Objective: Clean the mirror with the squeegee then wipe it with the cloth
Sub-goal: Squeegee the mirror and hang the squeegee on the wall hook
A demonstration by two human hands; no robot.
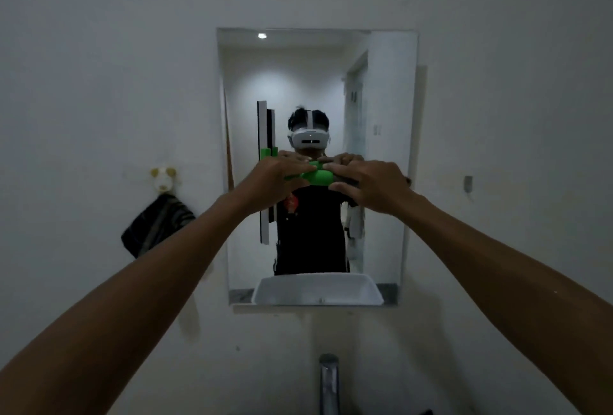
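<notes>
A rectangular mirror (384, 89) hangs on the white wall straight ahead. Both arms reach out to it. My left hand (268, 179) and my right hand (371, 187) grip the green handle of the squeegee (316, 176) between them. Its long white and black blade (263, 129) stands upright against the left part of the glass, running above and below my left hand. A dark cloth (156, 225) hangs from a hook on the wall to the left of the mirror.
A metal tap (329, 381) rises at the bottom centre, below the mirror. The mirror reflects a white basin, a person in a dark shirt with a headset, and a lit room. A small metal fitting (468, 183) sits on the right wall.
</notes>
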